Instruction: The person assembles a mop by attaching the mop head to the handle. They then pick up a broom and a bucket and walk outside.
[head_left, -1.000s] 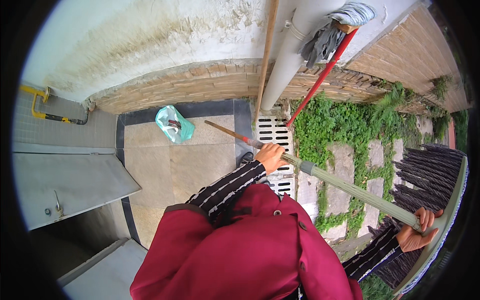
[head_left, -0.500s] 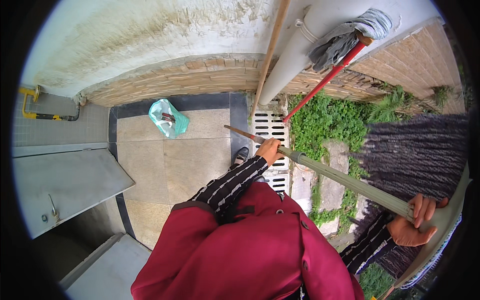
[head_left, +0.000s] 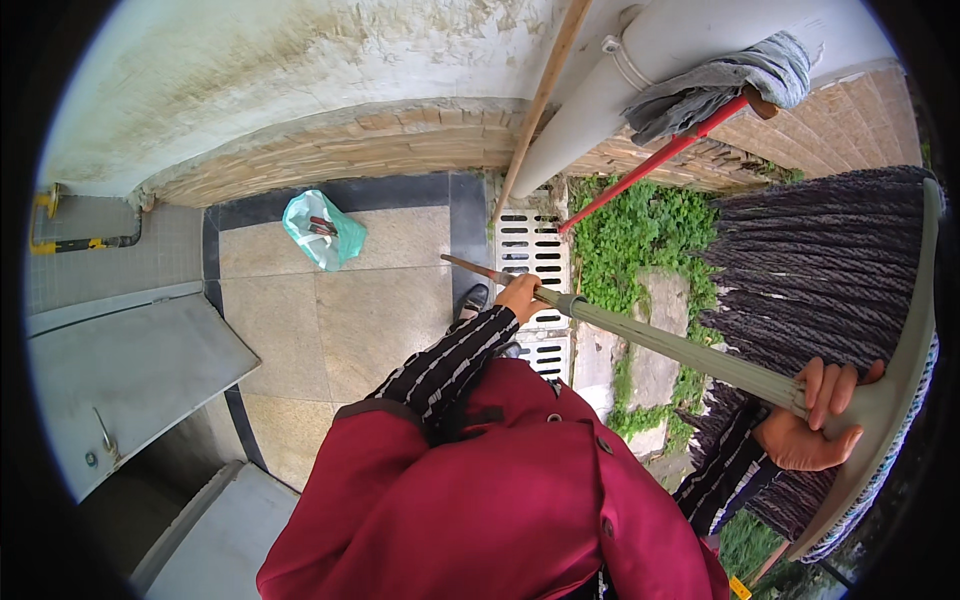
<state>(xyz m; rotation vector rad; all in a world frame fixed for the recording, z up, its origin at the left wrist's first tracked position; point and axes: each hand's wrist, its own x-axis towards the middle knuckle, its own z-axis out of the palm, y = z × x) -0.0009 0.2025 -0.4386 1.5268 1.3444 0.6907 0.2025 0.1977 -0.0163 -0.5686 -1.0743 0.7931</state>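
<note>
A wide mop with dark yarn strands [head_left: 815, 270] lies across the right side in front of me, held up off the ground. Its pale green handle [head_left: 680, 352] slants from the mop head down to a thin brown stick end on the left. Around the thin part of that handle my left hand [head_left: 522, 298] is closed. My right hand [head_left: 815, 420] grips the thick end of the handle, where it meets the pale curved head bar [head_left: 893, 415]. The strands hang from the bar toward the plants.
A grey mop with a red handle [head_left: 665, 158] leans by a white pipe [head_left: 590, 100], beside a wooden pole [head_left: 545, 85]. A green plastic bag [head_left: 348, 240] with tools stands on the tiles. Drain grates [head_left: 530, 240] run past my feet; metal doors [head_left: 140, 370] are at left.
More of the mop head and its dark strands has come into view at the right. Both hands keep their grip and sit slightly farther left in the picture.
</note>
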